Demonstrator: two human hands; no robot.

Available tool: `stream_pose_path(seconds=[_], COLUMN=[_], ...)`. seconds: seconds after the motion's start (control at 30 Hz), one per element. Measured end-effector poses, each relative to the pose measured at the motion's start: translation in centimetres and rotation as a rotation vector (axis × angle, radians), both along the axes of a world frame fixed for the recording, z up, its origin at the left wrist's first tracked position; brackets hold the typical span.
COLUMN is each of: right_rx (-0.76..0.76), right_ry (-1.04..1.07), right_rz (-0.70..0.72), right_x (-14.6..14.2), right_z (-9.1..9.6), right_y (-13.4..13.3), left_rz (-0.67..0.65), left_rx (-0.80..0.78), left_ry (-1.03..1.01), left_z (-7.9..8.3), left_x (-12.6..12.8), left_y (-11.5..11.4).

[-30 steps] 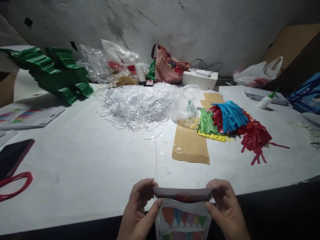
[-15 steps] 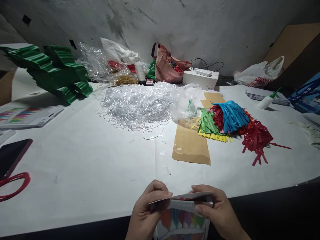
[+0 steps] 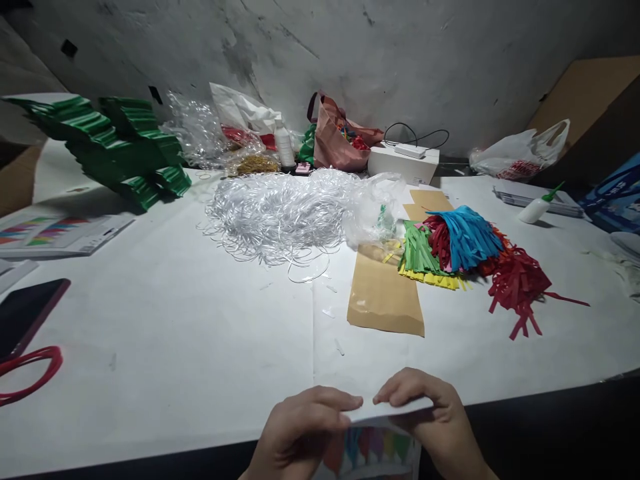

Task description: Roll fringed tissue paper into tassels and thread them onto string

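At the table's near edge, my left hand [image 3: 307, 430] and my right hand [image 3: 435, 420] both grip a printed card [image 3: 377, 443]. Its upper part is folded over toward the table, showing a white strip between my hands. Below the fold hangs a picture of a row of colourful shapes, cut off by the bottom of the view. My left fingers press on the fold from the left, and my right fingers curl over its top. Both thumbs are partly hidden. Beyond them a brown paper envelope [image 3: 385, 300] lies flat on the white table covering [image 3: 210, 353].
Blue, green, yellow and red fringed paper tassels [image 3: 470, 240] lie at right, near a glue bottle [image 3: 537, 208]. A heap of white string [image 3: 280, 213] fills the middle back. At left are green cut-out stacks [image 3: 115, 157], a phone [image 3: 30, 317] and a red cord loop [image 3: 37, 380].
The card's top has been bent further over, so its white side now shows. My left hand has moved right, bringing its fingertips nearer to my right hand. The view has shifted slightly.
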State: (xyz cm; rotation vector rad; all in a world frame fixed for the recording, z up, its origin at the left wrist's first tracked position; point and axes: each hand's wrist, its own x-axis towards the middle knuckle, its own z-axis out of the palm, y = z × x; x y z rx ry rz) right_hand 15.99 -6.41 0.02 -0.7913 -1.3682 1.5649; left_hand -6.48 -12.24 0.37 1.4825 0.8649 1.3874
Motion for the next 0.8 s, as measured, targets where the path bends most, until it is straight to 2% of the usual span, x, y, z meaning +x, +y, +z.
stream_pose_path(seconds=[0.1,0.2,0.3,0.47,0.53,0.63,0.7,0.8], right_rx=[-0.145,-0.163,-0.145,-0.044,-0.097,-0.224,-0.242,-0.229], right_ry=[-0.114,-0.151,-0.124,-0.036,-0.082,-0.209,-0.274,-0.296], right_rz=[0.048,0.102,0.080,0.037,0.033,0.040,0.033,-0.011], right_x=[-0.2,-0.5,-0.9,-1.0,-0.9,-0.9,-1.1,-1.5], right_z=[0.9,1.5,1.5,1.1,1.1,1.3,1.5,1.6], right_y=[0.5,0.9,1.0,1.0,1.1,1.4,1.6,1.5], left_rz=[0.098,0.153,0.157,0.170,0.169,0.201,0.195,0.154], left_rx=[-0.032,-0.147,-0.131,-0.036,-0.054,-0.177,-0.226,-0.201], left_ry=[0.066,0.066,0.032,0.058,0.048,0.084,0.126,0.133], left_z=[0.1,0.5,0.7,0.1,0.0,0.2,0.3,0.2], left_x=[0.3,0.6,0.9,0.9,0.9,1.2,1.4,1.5], left_y=[0.1,0.4,0.7,0.7,0.7,0.7,0.8,0.8])
